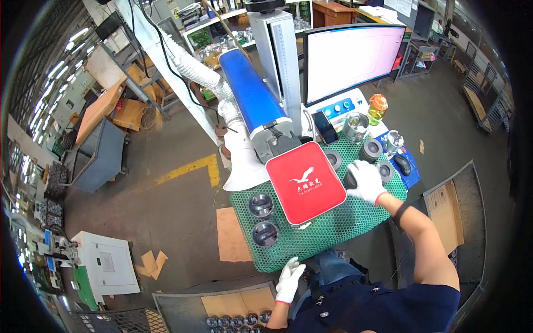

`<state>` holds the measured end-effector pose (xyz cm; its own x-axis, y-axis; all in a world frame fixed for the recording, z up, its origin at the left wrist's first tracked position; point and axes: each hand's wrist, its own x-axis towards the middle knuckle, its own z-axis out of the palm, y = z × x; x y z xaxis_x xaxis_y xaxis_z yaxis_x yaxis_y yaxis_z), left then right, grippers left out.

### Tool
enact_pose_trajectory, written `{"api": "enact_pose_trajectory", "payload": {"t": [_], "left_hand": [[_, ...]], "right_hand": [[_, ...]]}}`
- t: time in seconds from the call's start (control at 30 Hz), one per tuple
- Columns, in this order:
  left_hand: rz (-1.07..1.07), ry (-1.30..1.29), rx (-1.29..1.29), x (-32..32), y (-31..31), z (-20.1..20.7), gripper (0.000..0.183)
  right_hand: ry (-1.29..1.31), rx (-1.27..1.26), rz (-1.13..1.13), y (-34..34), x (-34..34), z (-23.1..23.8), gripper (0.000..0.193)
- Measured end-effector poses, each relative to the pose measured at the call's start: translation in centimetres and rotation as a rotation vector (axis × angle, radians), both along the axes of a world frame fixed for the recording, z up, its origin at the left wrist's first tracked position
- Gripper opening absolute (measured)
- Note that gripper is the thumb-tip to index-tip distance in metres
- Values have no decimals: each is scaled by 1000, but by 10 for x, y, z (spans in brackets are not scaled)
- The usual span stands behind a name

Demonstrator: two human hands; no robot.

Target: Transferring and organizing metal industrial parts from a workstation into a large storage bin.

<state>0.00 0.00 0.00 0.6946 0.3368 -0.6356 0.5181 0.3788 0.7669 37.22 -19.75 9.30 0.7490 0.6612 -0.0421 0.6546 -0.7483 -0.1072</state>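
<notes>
My right hand (366,182), in a white glove, is closed round a dark grey cylindrical part (350,180) at the right side of the red case (306,184). The glove hides most of that part. Around this hand stand more dark grey cylindrical parts (371,149) on the green mesh mat (333,230). My left hand (290,281), gloved too, is off the mat's front edge, its fingers stretched out and holding nothing. Two shiny metal pistons (261,205) rest on the mat left of the case.
A blue and grey laser head (252,91) stands behind the case, beside a white suction hood (242,161). At the back right are a monitor (355,61), a phone (325,127), a bottle (377,109) and a mouse (402,164). Below left, a bin (183,305) holds several pistons.
</notes>
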Motion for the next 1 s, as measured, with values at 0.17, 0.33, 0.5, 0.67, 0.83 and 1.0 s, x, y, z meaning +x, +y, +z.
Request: {"api": "enact_pose_trajectory", "payload": {"t": [0.17, 0.33, 0.5, 0.67, 0.83, 1.0], "left_hand": [[-52, -132, 8, 37, -14, 11, 60], [7, -87, -10, -8, -23, 16, 62], [-169, -169, 173, -1, -37, 59, 70], [49, -94, 775, -26, -24, 129, 53], [387, -311, 551, -34, -22, 163, 38], [-258, -21, 939, 6, -43, 146, 57]], "right_hand": [[18, 44, -174, -4, 30, -18, 94], [344, 186, -185, -10, -45, -29, 92], [1063, 588, 17, 18, -149, -33, 104], [1622, 675, 213, 85, -213, 48, 103], [2017, 698, 195, 89, -207, 52, 110], [2261, 756, -111, 66, -196, 20, 91]]}}
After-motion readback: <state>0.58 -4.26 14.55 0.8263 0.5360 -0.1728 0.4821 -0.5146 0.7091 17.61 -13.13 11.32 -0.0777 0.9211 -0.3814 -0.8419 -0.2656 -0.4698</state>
